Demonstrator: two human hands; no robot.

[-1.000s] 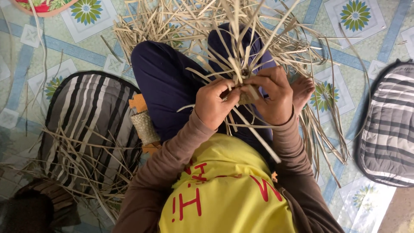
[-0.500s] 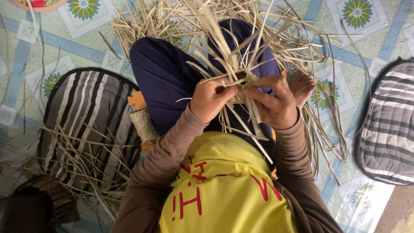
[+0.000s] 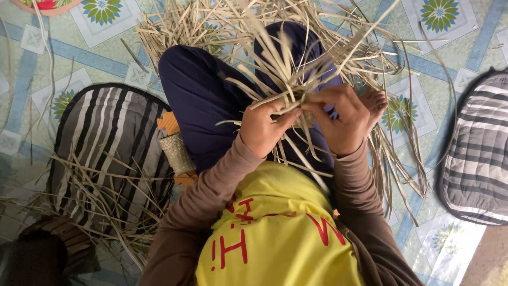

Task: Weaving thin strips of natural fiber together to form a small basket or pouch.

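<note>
The small half-woven piece of pale dried-leaf strips (image 3: 296, 103) sat above the person's lap, over the dark blue trousers (image 3: 203, 100), and every place here is told from it. The left hand (image 3: 264, 130) was closed on its near-left edge, thumb and fingers pinched together on a strip, and the right hand (image 3: 341, 119) was closed on its right side, fingertips meeting the left hand's almost at the middle of the piece. Compared with half a second before, both hands had come closer together and a little higher, and the right hand had turned so that its fingers pointed in toward the piece instead of lying under it; the long loose strip that had run down from the piece toward the yellow shirt (image 3: 275, 228) looked shorter and blurred, as if it was being drawn through. Judged from that, one strip was being tucked and pulled tight in the weave, with many free ends fanning up and away from the piece unwoven. Beyond the piece lay the loose heap of pale flat strips (image 3: 211, 26) on the patterned tile floor (image 3: 444, 58). Left of the piece, beside the thigh, stood a small finished woven cylinder (image 3: 177, 153) against the black-and-white striped cushion (image 3: 106, 143); well to the right lay a second grey striped cushion (image 3: 476, 153). A bare foot (image 3: 375, 103) showed just right of the right hand.
</note>
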